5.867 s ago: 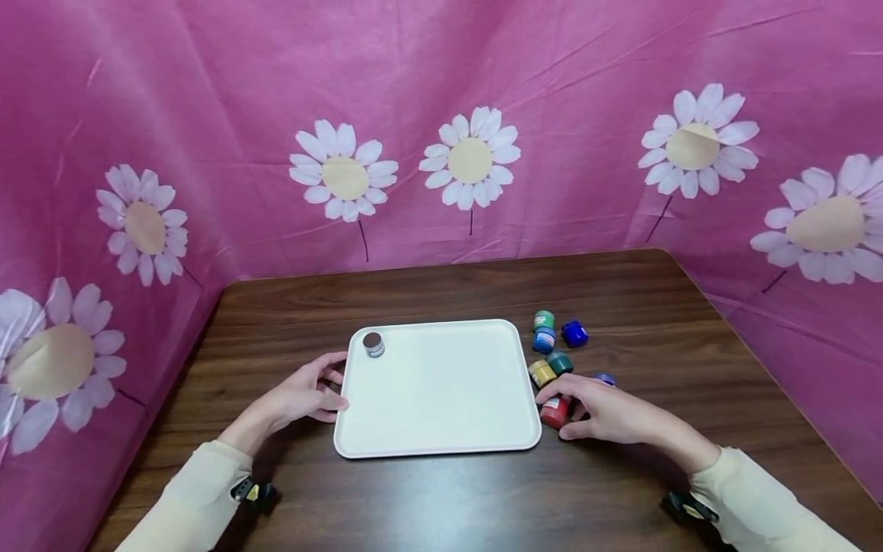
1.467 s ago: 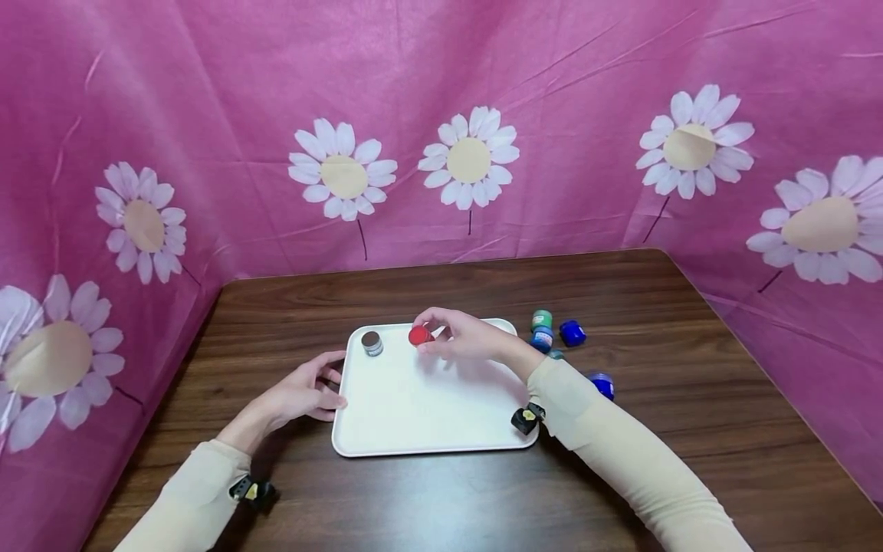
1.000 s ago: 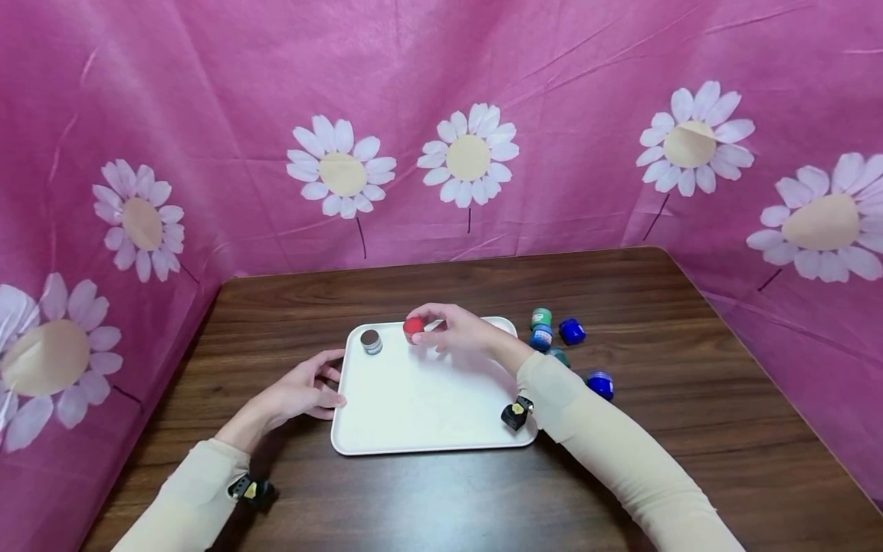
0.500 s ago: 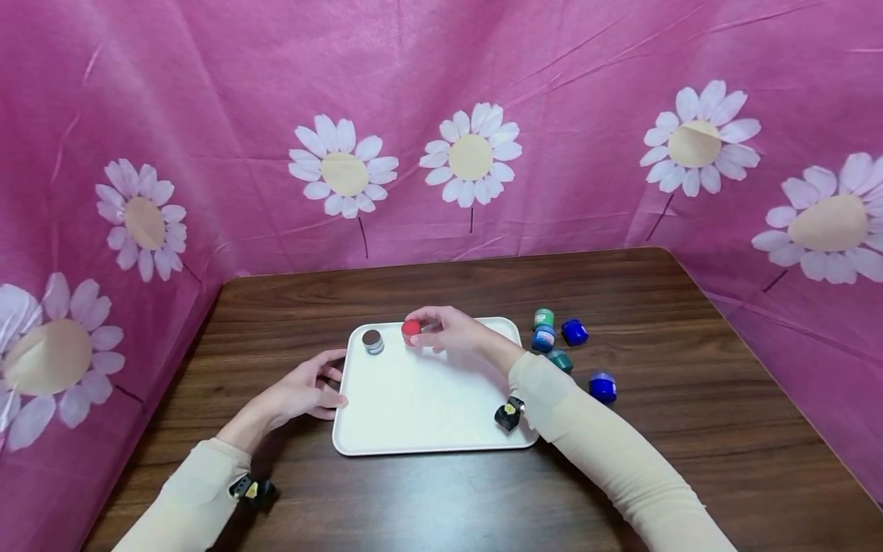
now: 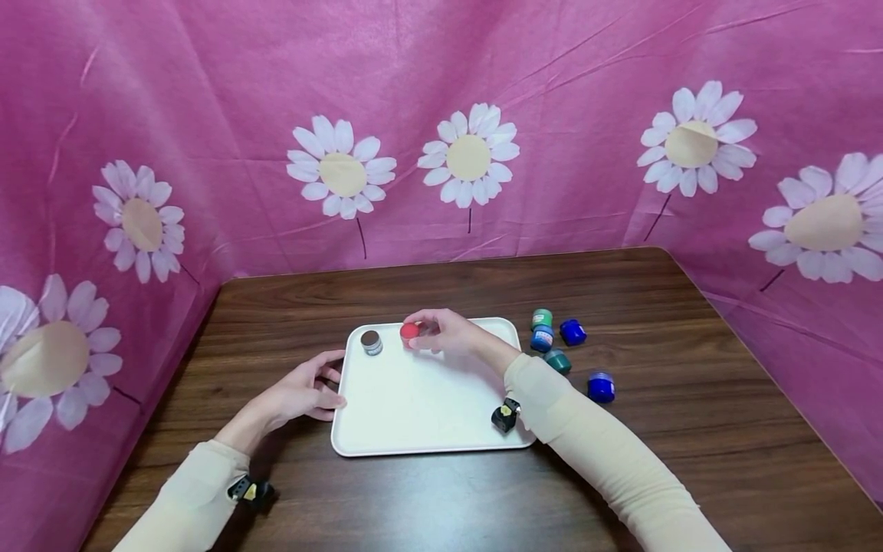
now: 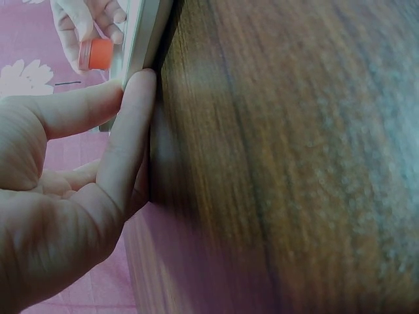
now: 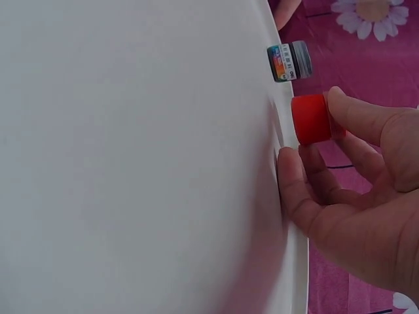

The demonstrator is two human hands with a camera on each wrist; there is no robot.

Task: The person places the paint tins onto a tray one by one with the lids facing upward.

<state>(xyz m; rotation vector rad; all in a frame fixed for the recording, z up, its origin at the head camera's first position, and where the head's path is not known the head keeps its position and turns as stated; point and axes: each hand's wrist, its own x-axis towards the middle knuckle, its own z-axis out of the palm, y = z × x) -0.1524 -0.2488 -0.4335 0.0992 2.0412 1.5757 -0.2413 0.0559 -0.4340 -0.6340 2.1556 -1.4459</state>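
Note:
My right hand [image 5: 448, 331] pinches a small red paint jar [image 5: 409, 332] between thumb and fingers, close over the far edge of the white tray [image 5: 428, 406]. In the right wrist view, the red jar [image 7: 311, 119] shows its smooth red side, with fingertips at the tray's rim. A paint jar with a dark brown lid [image 5: 371, 342] stands upright in the tray's far left corner, left of the red one and apart from it. My left hand [image 5: 303, 391] touches the tray's left rim, fingers spread; the left wrist view shows thumb [image 6: 139, 91] and index finger against it.
Right of the tray several paint jars lie in a loose group: light green [image 5: 542, 319], blue [image 5: 541, 338], teal [image 5: 557, 361] and two dark blue, one the farther jar [image 5: 572, 332], one the nearer jar [image 5: 601, 387]. A pink flowered cloth [image 5: 400, 253] surrounds the wooden table [image 5: 303, 307].
The right hand has carried the red jar from the group at the right to the tray's far side. Over the last second it shifted slightly left. The left hand stays at the rim.

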